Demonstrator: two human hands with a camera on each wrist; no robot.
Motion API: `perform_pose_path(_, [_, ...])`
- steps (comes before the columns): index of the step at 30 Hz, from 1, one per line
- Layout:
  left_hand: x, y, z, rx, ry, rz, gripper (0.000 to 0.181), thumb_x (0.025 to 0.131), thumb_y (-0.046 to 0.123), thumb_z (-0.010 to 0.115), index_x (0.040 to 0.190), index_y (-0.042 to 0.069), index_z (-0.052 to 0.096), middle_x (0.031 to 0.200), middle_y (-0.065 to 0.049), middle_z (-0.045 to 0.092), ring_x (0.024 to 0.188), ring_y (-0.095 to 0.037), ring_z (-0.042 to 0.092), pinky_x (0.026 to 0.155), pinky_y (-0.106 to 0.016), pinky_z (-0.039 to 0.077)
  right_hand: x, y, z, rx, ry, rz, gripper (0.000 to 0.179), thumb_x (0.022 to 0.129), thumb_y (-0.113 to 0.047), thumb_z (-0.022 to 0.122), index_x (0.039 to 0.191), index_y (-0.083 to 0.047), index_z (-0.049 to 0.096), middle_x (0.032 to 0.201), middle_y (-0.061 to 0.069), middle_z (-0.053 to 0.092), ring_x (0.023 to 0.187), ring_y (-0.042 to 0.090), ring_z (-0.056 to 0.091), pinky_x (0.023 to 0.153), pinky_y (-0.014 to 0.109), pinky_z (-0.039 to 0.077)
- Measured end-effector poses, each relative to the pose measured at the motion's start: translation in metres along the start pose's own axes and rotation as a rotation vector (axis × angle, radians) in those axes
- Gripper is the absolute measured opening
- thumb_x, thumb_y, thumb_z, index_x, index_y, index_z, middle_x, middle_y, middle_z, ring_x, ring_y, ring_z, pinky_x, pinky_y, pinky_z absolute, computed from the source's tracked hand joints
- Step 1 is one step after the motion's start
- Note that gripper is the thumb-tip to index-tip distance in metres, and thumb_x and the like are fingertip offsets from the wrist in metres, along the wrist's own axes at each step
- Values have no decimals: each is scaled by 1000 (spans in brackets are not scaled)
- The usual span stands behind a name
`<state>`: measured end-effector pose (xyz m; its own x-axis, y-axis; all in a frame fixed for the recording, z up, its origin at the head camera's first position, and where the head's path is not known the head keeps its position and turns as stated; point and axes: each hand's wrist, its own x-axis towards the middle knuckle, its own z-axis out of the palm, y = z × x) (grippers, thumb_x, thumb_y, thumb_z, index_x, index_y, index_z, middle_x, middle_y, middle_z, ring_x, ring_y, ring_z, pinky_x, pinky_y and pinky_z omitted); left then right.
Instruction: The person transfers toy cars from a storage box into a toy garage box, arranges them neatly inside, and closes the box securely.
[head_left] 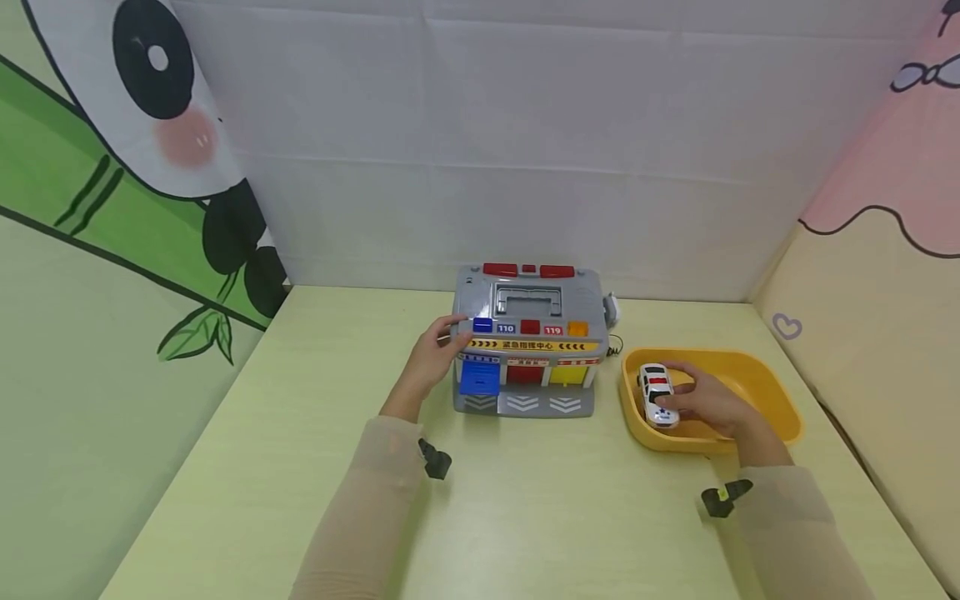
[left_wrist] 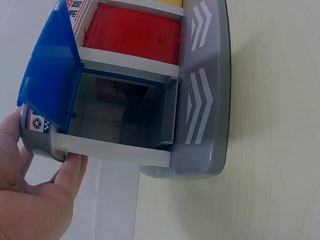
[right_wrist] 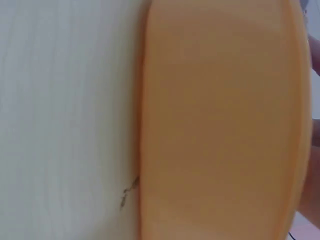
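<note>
A grey toy rescue garage (head_left: 527,333) stands near the back of the table, with blue, red and yellow doors. My left hand (head_left: 432,358) holds the left front corner of its roof. In the left wrist view, fingers of the left hand (left_wrist: 40,200) lie on both sides of that corner, and the blue door (left_wrist: 52,70) is swung up over a hollow bay. At the right, my right hand (head_left: 705,400) pinches a white toy police car (head_left: 657,397) over the left part of a yellow tray (head_left: 780,412). The tray hides most of that hand in the right wrist view.
Beside the garage's right wall hangs a grey piece (head_left: 611,310) with a coiled cord (head_left: 615,345). A white sheet (head_left: 525,167) backs the table (head_left: 555,517), and painted walls rise at both sides. The red door (left_wrist: 132,37) is down.
</note>
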<state>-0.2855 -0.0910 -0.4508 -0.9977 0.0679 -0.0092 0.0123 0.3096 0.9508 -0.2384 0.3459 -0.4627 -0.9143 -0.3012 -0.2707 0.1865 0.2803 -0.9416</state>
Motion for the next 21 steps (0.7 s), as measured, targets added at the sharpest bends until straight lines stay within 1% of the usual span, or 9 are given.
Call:
perform_pose_path(5, [-1,0,0,1,1,1,48,97,43,57,140,23,48,145,-13,42,130,-32,43,103,-50,39,-7,-8,-1,14,-6,-35,79,93,-2,64,150,7,9,107,21,54,87,24,64,79,38,56])
perform_pose_path(15, [0,1,0,-8,-1,-7,49,96,45,58,140,23,49,145,-12,43,130,-31,43,104,-50,39,-16,-23,11,20,-7,-34,80,93,-3,65,151,4,10,111,24,50,90,25,62,80,38,56])
perform_pose_path(21, [-1,2,-1,4,2,-3,49,97,44,58,140,23,48,145,-13,42,131,-32,43,104,-50,38,-16,-26,17,17,-2,-38,81,92,-5,67,151,1,13,112,24,49,89,27,62,79,39,56])
